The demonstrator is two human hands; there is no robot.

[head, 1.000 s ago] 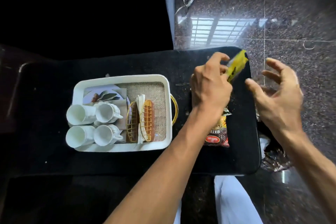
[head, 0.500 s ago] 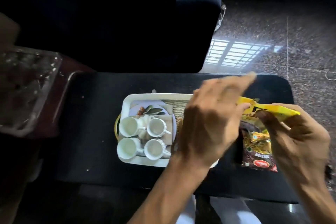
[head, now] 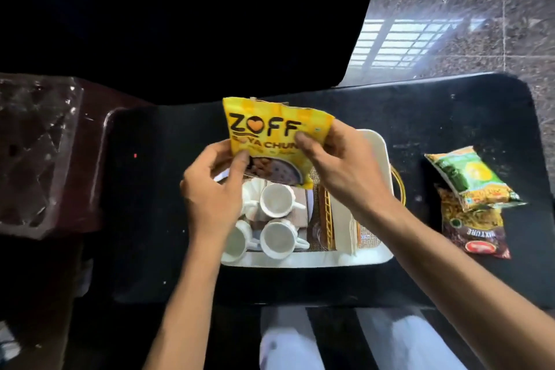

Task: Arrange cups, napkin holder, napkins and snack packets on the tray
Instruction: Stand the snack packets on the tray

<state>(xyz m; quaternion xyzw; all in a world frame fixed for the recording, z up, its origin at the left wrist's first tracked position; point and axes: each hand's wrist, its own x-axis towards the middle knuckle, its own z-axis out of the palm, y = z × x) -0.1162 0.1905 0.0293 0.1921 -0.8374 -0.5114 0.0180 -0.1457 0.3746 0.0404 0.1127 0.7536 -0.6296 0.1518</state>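
A yellow snack packet [head: 271, 129] is held upright above the far side of the white tray [head: 306, 259]. My left hand [head: 214, 189] grips its left lower edge and my right hand [head: 342, 168] grips its right side. Below it, several white cups [head: 276, 200] lie in the tray's left half. A wooden napkin holder [head: 327, 219] with white napkins [head: 345, 228] stands in the right half, partly hidden by my right forearm. Two more snack packets lie on the black table to the right: a green and yellow one [head: 471, 179] overlapping a brown one [head: 474, 234].
The black table [head: 150, 219] ends close to my knees [head: 300, 342]. A dark wooden stand with a glass piece [head: 36, 153] stands at the left. Speckled stone floor [head: 480, 9] lies beyond the table at the right. A dark seat fills the far side.
The yellow packet has gone from the table's right side to above the tray, now turned face-up and held by both hands. The view has shifted so the tray sits in the centre.
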